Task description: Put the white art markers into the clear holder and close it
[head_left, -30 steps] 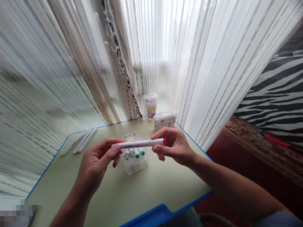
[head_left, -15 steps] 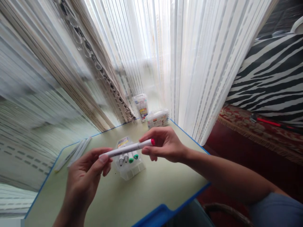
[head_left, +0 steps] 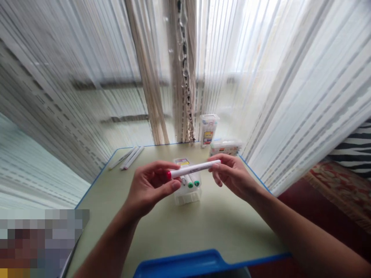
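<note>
A white marker (head_left: 195, 168) with a red end is held level in front of me, above the table. My left hand (head_left: 147, 184) has its thumb and index finger around the red end. The other end is pinched between thumb and fingers of my right hand (head_left: 232, 172). Beneath the marker a clear plastic case (head_left: 188, 198) lies on the table, with a few more markers in it. Two of those have green ends (head_left: 190, 185); the held marker and my left hand partly cover the case.
Several white markers (head_left: 131, 158) lie at the table's far left. At the back right stand an upright clear box (head_left: 209, 129) and a second box (head_left: 226, 146) on its side. String curtains (head_left: 162, 116) hang behind the blue-edged table (head_left: 232, 224).
The marker has been turned end for end: its red end was at my right hand and is now at my left. My view has swung to the left.
</note>
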{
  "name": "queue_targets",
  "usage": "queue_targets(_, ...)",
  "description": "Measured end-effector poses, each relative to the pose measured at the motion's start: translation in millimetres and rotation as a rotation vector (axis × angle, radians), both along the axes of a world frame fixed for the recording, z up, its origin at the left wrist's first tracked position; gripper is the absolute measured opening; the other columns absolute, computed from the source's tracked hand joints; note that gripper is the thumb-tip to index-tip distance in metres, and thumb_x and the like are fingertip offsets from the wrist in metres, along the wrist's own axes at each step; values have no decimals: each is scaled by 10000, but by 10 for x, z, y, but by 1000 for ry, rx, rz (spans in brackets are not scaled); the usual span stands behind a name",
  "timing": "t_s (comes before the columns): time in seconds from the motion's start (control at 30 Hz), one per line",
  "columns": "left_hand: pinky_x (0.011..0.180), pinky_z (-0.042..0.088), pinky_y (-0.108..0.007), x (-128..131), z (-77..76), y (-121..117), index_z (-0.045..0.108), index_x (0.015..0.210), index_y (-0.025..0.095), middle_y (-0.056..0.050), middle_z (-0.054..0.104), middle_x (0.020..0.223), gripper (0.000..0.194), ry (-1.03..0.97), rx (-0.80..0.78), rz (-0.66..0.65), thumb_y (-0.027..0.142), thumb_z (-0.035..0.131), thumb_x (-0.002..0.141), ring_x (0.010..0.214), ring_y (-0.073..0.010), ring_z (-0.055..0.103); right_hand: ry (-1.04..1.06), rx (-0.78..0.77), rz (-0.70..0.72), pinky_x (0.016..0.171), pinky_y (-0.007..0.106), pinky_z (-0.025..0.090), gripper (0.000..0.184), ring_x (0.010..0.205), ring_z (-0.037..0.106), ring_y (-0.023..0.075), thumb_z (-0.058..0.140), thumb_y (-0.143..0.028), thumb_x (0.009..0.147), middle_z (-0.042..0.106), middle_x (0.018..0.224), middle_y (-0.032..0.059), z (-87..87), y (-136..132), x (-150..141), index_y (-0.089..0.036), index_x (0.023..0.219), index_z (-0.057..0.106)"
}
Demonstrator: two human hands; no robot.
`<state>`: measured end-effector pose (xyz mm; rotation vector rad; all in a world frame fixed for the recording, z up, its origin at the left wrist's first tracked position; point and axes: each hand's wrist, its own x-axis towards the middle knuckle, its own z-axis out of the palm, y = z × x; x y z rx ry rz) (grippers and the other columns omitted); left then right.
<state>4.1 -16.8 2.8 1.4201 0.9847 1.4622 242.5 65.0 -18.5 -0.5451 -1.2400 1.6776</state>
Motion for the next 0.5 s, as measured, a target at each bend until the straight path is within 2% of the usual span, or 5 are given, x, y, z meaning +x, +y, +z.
queue_targets(0.17, 609, 558, -224, 19, 22, -12, 792, 979, 143, -69, 746, 733, 294, -44, 9, -75, 193, 887, 704, 664, -153, 695, -42, -43, -2, 376, 196, 441, 226, 414, 538, 78, 901, -280, 691, 712, 671, 20, -16, -2, -26, -160, 842, 783)
queue_targets(0.4, 499, 447, -178, 11, 18, -4, 791, 945, 147, -53, 717, 693, 257, -48, -18, -67, 247, 880, 725, 581, -110, 607, -45, -29, -25, 380, 186, 437, 230, 408, 534, 71, 907, -278, 678, 708, 656, 15, 1, -1, -21, -159, 828, 779)
queue_targets(0.5, 464, 396, -177, -8, 3, 33, 792, 944, 156, -36, 700, 656, 226, -7, -23, -7, 290, 846, 771, 511, -82, 526, -31, -13, -41, 376, 186, 433, 232, 405, 535, 72, 914, -278, 674, 698, 635, 9, 17, 1, -17, -154, 808, 771)
